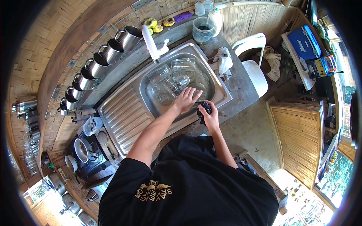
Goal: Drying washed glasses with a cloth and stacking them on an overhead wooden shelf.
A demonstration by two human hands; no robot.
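In front of me a steel sink (pixel 223 89) holds several clear glasses and glass mugs, one glass mug (pixel 183 64) lying on its side near the far wall of the basin. My left hand (pixel 184 100) hovers over the near right part of the basin with its fingers stretched out. Close beside it, at the sink's near edge, my right hand (pixel 210 117) is closed around a small black object (pixel 206 106) whose kind I cannot make out. What lies directly beneath my left palm is hidden.
A white faucet (pixel 151 43) rises behind the basin. Steel mugs (pixel 113 51) hang in a row at the left. A clear tub (pixel 202 31), a white bottle (pixel 215 20) and a grey cloth (pixel 223 62) sit around the far right corner. The ribbed drainboard (pixel 122 107) adjoins the basin; a white chair (pixel 256 75) stands right.
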